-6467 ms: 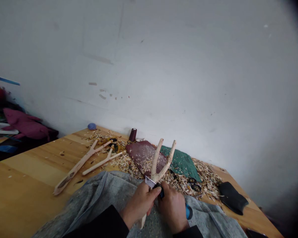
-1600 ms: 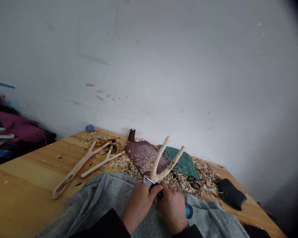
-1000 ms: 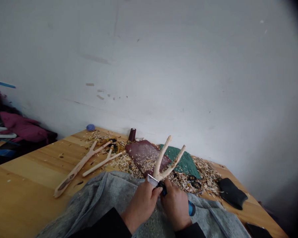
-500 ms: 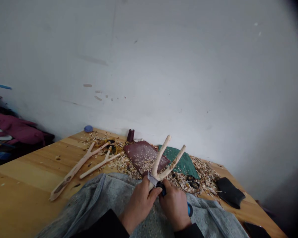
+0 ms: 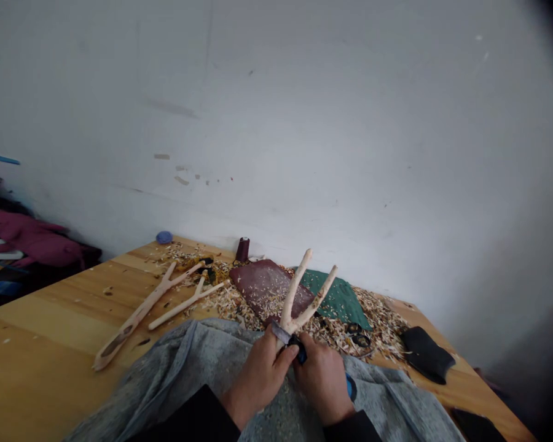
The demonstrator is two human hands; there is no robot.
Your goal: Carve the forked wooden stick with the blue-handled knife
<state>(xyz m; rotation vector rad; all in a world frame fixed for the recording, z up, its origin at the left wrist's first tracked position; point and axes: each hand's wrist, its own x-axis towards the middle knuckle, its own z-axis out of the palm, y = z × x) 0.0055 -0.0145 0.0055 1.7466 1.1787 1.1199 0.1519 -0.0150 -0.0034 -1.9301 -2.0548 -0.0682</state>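
My left hand (image 5: 259, 377) is closed around the stem of a pale, peeled forked stick (image 5: 303, 293) whose two prongs point up and away from me. My right hand (image 5: 321, 380) grips a knife (image 5: 289, 342) with a black and blue handle; its short blade lies against the stick just below the fork, with my left thumb close to the blade. Both hands work over a grey cloth (image 5: 175, 368) covering my lap, speckled with wood chips.
Two more peeled forked sticks (image 5: 141, 312) (image 5: 187, 301) lie on the wooden table (image 5: 37, 344). Wood shavings (image 5: 378, 319) cover maroon (image 5: 262, 285) and green (image 5: 338, 298) sheets. A dark spool (image 5: 243, 249), blue cap (image 5: 164, 237) and black sheath (image 5: 426, 354) sit nearby. A white wall stands behind.
The forked stick has turned a little in my left hand, its prongs tilting from upright toward the right, then partly back. The blade stays just under the fork.
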